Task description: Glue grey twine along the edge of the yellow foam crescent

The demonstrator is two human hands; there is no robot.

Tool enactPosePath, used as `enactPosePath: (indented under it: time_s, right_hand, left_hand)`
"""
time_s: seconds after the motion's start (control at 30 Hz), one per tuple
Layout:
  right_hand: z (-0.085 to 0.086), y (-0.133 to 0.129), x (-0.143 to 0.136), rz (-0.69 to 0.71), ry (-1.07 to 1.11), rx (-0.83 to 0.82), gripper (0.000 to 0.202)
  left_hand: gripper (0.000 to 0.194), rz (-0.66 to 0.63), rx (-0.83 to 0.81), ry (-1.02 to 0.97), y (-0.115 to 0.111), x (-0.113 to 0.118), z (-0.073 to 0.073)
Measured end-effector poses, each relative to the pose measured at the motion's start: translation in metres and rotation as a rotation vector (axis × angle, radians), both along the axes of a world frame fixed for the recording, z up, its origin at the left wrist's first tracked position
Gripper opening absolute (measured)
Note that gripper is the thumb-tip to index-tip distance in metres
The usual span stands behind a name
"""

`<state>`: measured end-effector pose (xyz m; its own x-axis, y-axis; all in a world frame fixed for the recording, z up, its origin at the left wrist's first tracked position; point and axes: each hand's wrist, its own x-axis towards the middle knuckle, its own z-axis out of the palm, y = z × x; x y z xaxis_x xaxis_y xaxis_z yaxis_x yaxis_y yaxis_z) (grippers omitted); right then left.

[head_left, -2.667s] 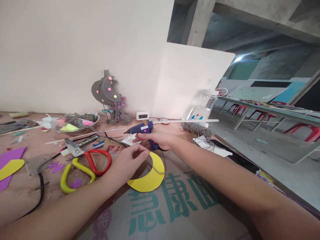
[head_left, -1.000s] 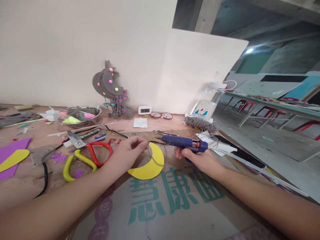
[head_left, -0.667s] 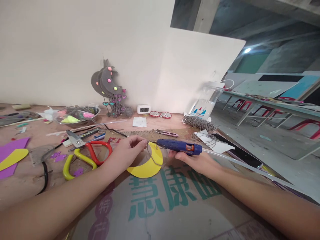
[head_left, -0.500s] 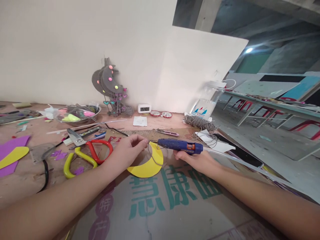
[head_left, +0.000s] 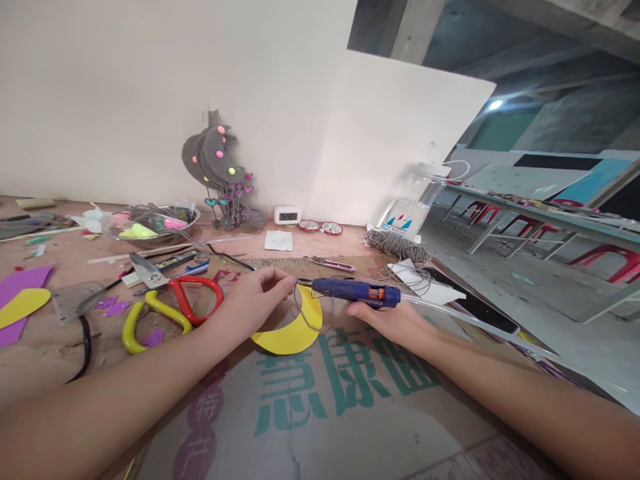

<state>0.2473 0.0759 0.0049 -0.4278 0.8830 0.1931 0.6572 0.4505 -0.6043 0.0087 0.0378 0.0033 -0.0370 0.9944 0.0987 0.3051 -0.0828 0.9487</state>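
My right hand [head_left: 380,317] is wrapped round a blue hot glue gun [head_left: 345,290], with a long clear glue stick [head_left: 480,319] trailing from its back. The nozzle points left, close to the fingertips of my left hand [head_left: 267,290]. Thumb and forefinger of that hand pinch a grey cord [head_left: 306,319], which curves down across a yellow crescent [head_left: 290,337]. The crescent lies on the printed cardboard [head_left: 345,427] under both hands. Its upper left part is hidden behind my left hand.
Red-and-yellow-handled scissors [head_left: 195,300] lie left of my left hand. Behind are a metal bowl [head_left: 150,237], hanging grey moon ornaments [head_left: 213,157], a small clock [head_left: 287,215] and a pink cutter [head_left: 333,265]. A grey cord bundle [head_left: 397,245] sits by a plastic jug [head_left: 413,200].
The whole view has shifted slightly. Both hands keep nearly the same position, with the glue gun's nozzle still beside the left fingertips.
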Motion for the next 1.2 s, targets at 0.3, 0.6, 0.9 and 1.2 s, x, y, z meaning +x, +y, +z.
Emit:
enactPosePath:
  time_s: [0.3,0.6,0.9,1.2]
  right_hand:
    - [0.009,-0.008,-0.009,0.007,0.013,0.046,0.029]
    - [0.013,-0.009,-0.013,0.050,0.069,-0.029,0.030]
    - [0.012,-0.009,-0.013,0.059,0.074,-0.053,0.029]
    - [0.008,-0.006,-0.010,0.086,0.059,-0.032,0.028]
  left_hand:
    - [0.028,-0.008,0.009,0.035,-0.001,-0.001,-0.001]
    - [0.028,-0.003,0.011,0.047,0.001,-0.001,-0.002]
    - [0.027,-0.007,0.022,0.036,0.001,-0.001,-0.003]
    - [0.028,-0.004,0.003,0.049,0.001,-0.001,-0.001]
